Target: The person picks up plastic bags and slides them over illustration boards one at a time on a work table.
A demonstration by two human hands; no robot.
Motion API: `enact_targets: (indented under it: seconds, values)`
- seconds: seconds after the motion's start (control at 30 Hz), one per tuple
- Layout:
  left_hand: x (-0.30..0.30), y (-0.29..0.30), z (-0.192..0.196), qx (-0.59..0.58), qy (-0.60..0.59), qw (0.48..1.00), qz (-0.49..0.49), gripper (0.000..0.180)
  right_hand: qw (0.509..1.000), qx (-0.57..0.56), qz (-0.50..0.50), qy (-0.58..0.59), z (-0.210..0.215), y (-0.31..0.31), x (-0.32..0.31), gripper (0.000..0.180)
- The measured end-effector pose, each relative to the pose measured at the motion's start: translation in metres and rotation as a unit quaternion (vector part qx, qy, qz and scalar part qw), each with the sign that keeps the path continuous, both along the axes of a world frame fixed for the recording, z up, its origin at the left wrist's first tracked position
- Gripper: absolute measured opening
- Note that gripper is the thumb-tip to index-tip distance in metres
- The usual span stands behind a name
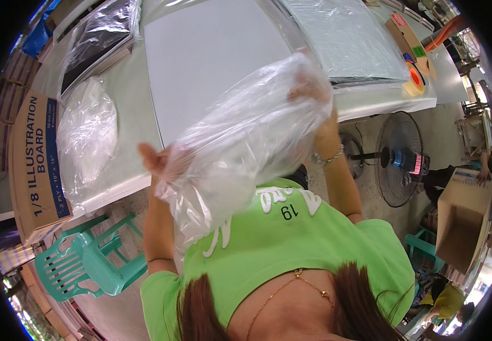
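Observation:
A large clear plastic bag (246, 125) is stretched out in front of my chest, over the near edge of the table. My left hand (163, 162) grips its lower left end, with the thumb side showing beside the film. At the upper right end, my right hand (313, 91) is closed on the bag. Its fingers show only blurred through the clear film. Beyond the bag lies a large pale grey board (215, 51), flat on the table and partly covered by the plastic.
Crumpled clear plastic (89, 131) and a cardboard box (35, 165) are at left. Plastic-wrapped sheets (351, 42) and a yellow tape roll (415, 79) lie at right. A black fan (399, 159) stands beside the table; green plastic stools (95, 261) are below left. A person handles another carton (465, 213).

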State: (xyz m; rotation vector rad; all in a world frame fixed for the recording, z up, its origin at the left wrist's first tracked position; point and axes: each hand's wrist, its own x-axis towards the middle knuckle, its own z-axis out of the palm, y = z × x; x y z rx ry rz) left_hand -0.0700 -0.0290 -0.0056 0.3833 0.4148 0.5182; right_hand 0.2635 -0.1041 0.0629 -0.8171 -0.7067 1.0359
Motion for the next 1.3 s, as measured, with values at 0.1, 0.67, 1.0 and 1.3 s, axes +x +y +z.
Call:
enact_targets:
  seconds: [0.1,0.67,1.0,1.3]
  values:
    - [-0.028,0.000,0.005,0.059,0.035,0.993,0.098,0.053,0.967,-0.129,0.180,0.125,-0.043,-0.003,-0.006,0.048]
    - [-0.027,-0.009,-0.046,0.127,0.017,0.944,0.305,0.049,0.962,0.035,-0.155,-0.223,-0.038,0.014,0.058,0.061]
    - [-0.069,0.064,0.013,0.256,-0.267,0.870,0.325,0.046,0.828,-0.330,0.430,0.145,-0.047,-0.030,0.001,0.050]
    - [-0.057,0.068,0.059,0.092,-0.396,0.879,0.248,0.043,0.784,-0.209,0.583,0.043,-0.045,-0.028,0.006,0.060]
